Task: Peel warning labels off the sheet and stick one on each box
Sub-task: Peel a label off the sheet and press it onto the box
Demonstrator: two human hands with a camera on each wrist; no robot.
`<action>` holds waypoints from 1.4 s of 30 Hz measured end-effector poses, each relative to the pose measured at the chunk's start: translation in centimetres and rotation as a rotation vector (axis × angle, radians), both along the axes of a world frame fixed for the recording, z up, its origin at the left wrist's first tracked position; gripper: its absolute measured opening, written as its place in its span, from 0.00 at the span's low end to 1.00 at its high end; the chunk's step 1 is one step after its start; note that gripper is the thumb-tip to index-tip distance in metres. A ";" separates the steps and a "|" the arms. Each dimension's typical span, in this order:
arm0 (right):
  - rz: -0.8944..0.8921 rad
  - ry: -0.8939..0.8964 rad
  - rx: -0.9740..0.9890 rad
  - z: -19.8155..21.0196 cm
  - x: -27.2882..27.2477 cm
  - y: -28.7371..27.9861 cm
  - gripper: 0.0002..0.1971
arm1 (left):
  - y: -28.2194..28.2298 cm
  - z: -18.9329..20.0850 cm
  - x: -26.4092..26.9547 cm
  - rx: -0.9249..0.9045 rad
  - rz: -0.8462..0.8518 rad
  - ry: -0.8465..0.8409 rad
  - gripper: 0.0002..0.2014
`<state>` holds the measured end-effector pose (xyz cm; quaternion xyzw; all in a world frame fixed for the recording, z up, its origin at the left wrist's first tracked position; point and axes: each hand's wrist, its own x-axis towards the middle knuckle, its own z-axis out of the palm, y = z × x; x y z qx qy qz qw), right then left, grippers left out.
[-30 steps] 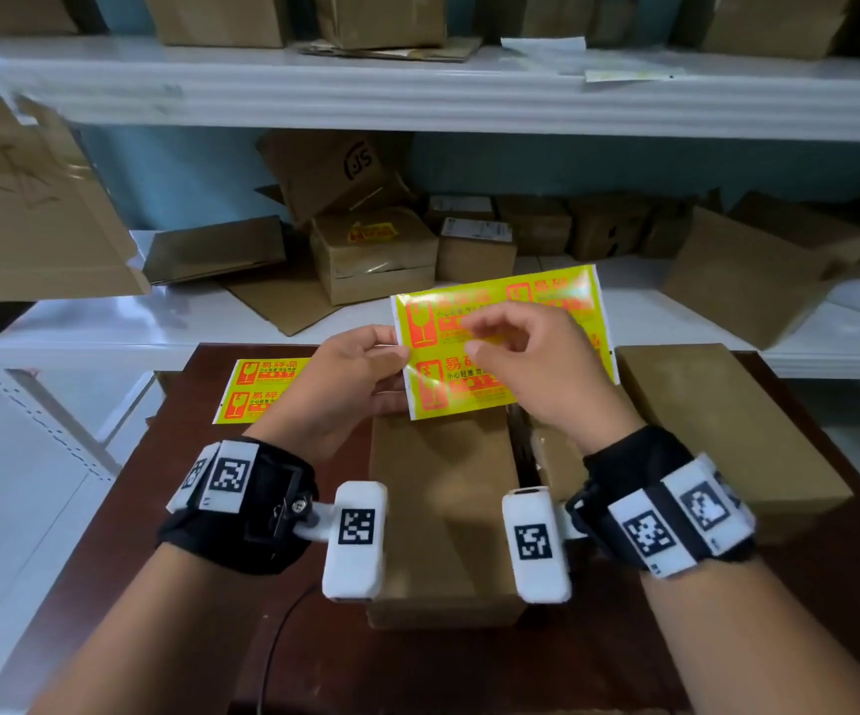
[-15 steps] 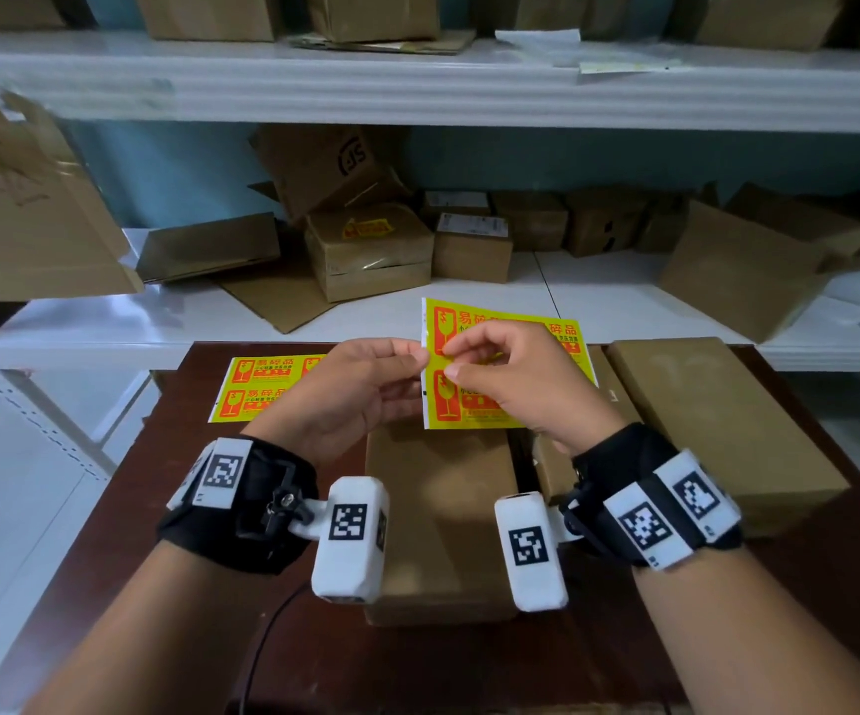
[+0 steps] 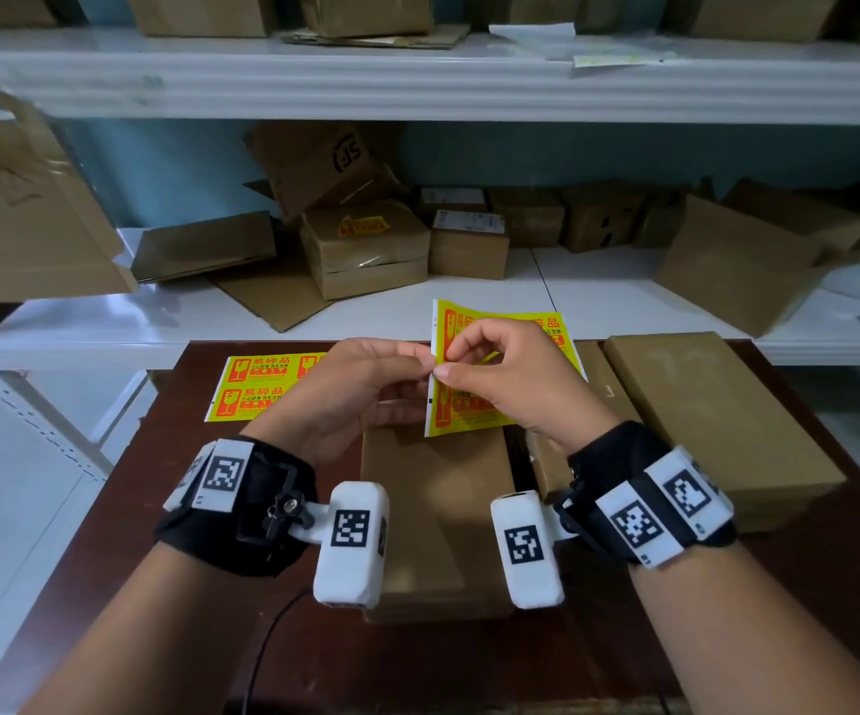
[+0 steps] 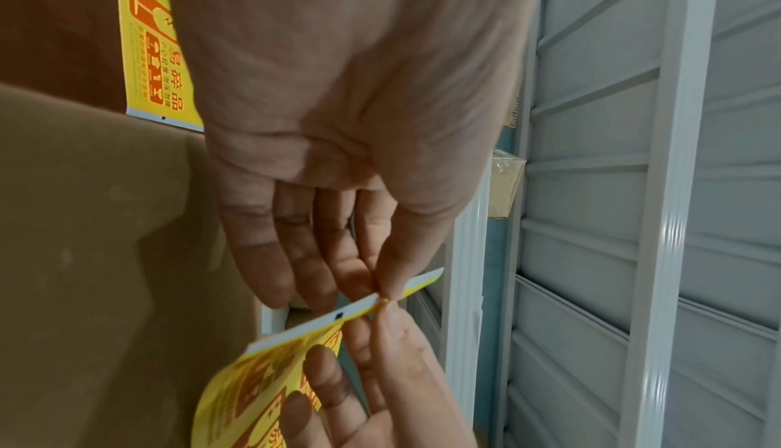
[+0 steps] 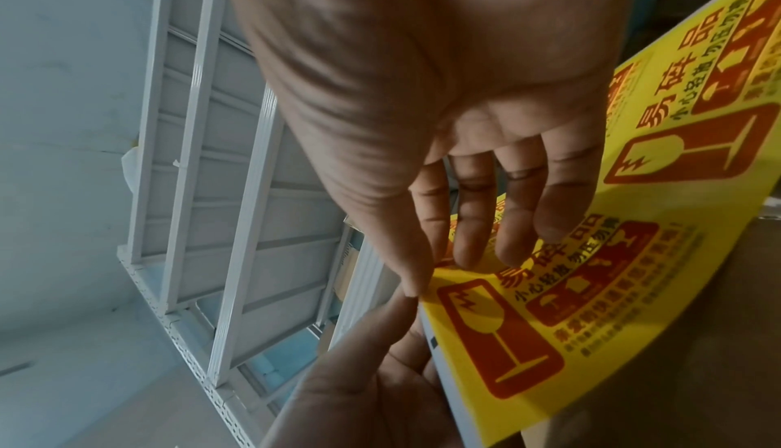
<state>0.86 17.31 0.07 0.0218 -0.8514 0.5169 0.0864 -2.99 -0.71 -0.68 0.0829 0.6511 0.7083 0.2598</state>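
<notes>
Both the left hand and the right hand pinch the glossy yellow label sheet's left edge; advice: lift one corner slowly, backing taut.

Two yellow label sheets, three brown boxes on the table, and two hands.

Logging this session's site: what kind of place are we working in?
Probably a parcel stockroom or packing area: white metal shelving stacked with cardboard boxes, and yellow fragile-label sheets on a brown table with more boxes.
</notes>
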 end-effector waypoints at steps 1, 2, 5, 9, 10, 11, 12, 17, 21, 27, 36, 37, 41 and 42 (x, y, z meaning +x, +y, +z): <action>-0.001 -0.004 -0.001 -0.1 0.0 0.0 0.07 | 0.0 0.0 0.0 -0.015 -0.006 0.010 0.06; 0.000 -0.008 -0.003 -0.1 -0.1 0.0 0.07 | 0.0 0.0 0.0 -0.029 -0.014 0.019 0.06; 0.006 -0.020 -0.004 -0.3 -0.1 0.0 0.07 | 0.1 0.1 0.1 -0.054 -0.021 0.029 0.08; -0.004 -0.037 0.000 -0.3 -0.1 -0.1 0.07 | 0.1 0.1 0.1 -0.062 -0.003 0.035 0.08; -0.008 -0.045 0.004 -0.3 0.0 -0.1 0.07 | 0.1 0.1 0.1 -0.066 -0.001 0.040 0.08; -0.013 -0.052 0.006 -0.3 0.0 -0.1 0.08 | 0.1 0.0 0.0 -0.071 0.000 0.044 0.08; -0.020 -0.058 0.005 -0.3 -0.1 -0.1 0.08 | 0.1 0.0 0.0 -0.076 -0.001 0.048 0.07; -0.036 -0.084 0.006 -0.5 -0.2 -0.1 0.08 | 0.2 -0.2 0.1 -0.094 -0.014 0.063 0.08; -0.038 -0.093 0.016 -0.6 -0.2 -0.1 0.06 | 0.2 -0.3 0.1 -0.096 -0.025 0.065 0.07; -0.029 -0.097 0.004 -0.4 -0.1 -0.2 0.05 | 0.3 -0.1 0.2 -0.088 -0.029 0.065 0.07; -0.013 -0.085 0.021 -0.1 0.1 0.0 0.09 | 0.2 -0.1 0.2 -0.094 -0.027 0.063 0.06; -0.013 -0.085 0.025 -0.1 0.1 0.0 0.09 | 0.3 -0.1 0.3 -0.093 -0.029 0.062 0.06; -0.003 -0.091 0.042 0.0 0.2 -0.1 0.10 | 0.4 0.0 0.3 -0.080 -0.034 0.056 0.07; 0.000 -0.093 0.051 0.0 0.2 -0.2 0.10 | 0.4 0.0 0.3 -0.080 -0.041 0.057 0.08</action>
